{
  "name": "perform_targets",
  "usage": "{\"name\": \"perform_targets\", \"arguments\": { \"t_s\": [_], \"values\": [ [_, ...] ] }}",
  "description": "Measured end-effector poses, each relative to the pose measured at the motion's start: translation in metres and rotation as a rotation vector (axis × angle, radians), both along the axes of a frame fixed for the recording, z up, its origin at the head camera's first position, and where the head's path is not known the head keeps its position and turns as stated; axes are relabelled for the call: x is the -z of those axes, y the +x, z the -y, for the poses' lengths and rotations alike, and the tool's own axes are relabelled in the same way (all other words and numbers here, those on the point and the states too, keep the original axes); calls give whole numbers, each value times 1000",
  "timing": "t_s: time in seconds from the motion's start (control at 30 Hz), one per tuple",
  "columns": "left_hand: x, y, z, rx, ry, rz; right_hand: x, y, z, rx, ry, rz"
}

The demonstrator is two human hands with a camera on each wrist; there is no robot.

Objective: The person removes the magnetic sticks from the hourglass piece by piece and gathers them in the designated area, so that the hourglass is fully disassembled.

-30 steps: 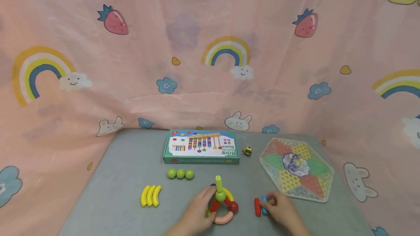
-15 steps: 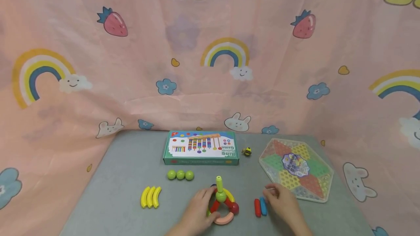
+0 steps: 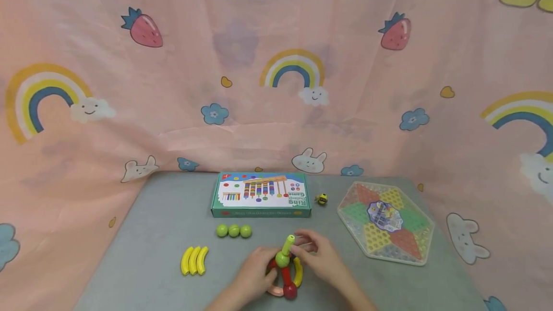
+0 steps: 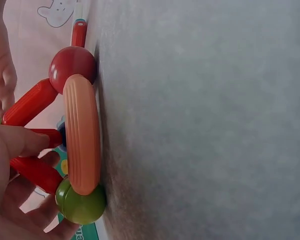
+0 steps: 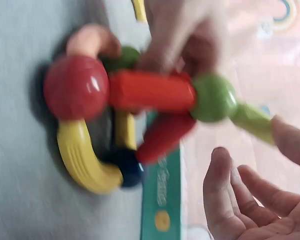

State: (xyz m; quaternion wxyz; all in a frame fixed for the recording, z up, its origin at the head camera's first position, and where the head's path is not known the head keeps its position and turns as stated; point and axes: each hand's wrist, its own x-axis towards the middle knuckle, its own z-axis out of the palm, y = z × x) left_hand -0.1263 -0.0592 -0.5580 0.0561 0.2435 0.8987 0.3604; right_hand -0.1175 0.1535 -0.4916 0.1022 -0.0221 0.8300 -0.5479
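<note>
A ball-and-stick toy structure stands on the table, built of red sticks, curved pieces and coloured balls. My left hand grips its red sticks from the left. On top, a light-green stick rises from a green ball, leaning slightly right. My right hand is beside it; in the right wrist view the thumb touches that stick's end while the other fingers stay apart from it. A red ball and a peach curved piece show at the base in the left wrist view.
Three yellow curved pieces lie to the left, with three green balls behind. Farther back are a game box, a small bee toy and a hexagonal board. A loose red stick shows in the left wrist view.
My right hand has left the loose red and blue sticks and moved left to the structure's top. The structure has turned, its red ball swinging from the right to the front.
</note>
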Motion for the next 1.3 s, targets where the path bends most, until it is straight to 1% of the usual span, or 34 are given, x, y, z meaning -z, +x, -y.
{"name": "perform_targets", "arguments": {
  "t_s": [0.07, 0.13, 0.2, 0.33, 0.43, 0.5, 0.57, 0.6, 0.67, 0.77, 0.87, 0.93, 1.0, 1.03, 1.1, 1.2, 1.3],
  "values": [
    [0, -1, -1, 3, -4, -6, 1, 0, 8, -40, 11, -15],
    [0, -2, -2, 2, -14, -15, 2, -1, 13, -55, 32, -32],
    [1, -2, -3, 1, -20, -20, 2, -1, 16, -55, 47, -35],
    [3, -2, -3, 7, -16, -57, 4, -2, 21, -35, 69, -22],
    [2, -2, -3, 24, -7, -49, 7, -2, 23, 9, 27, 4],
    [2, -3, -2, 38, -1, -26, 9, -2, 23, 63, 14, 13],
    [0, -3, -2, 37, 2, 9, 11, -2, 21, 122, 18, 18],
    [0, -2, -2, 31, 6, 31, 12, -2, 18, 150, 44, 20],
    [-1, -2, -1, 6, 17, 71, 14, -1, 10, 201, 100, 24],
    [0, -1, 1, -46, 22, 83, 17, 1, -7, 253, 134, 44],
    [2, -1, 4, -159, -2, 96, 23, 4, -31, 282, 134, 86],
    [3, -1, 6, -235, -16, 141, 28, 7, -47, 283, 127, 120],
    [5, -1, 8, -287, -22, 187, 34, 12, -63, 272, 159, 143],
    [6, -1, 9, -290, -20, 196, 38, 14, -71, 268, 175, 152],
    [8, 0, 11, -267, 2, 195, 43, 19, -85, 262, 235, 159],
    [8, 2, 11, -232, 44, 168, 49, 26, -103, 251, 369, 159],
    [7, 2, 11, -229, 93, 197, 53, 30, -113, 224, 474, 155]
  ]
}}
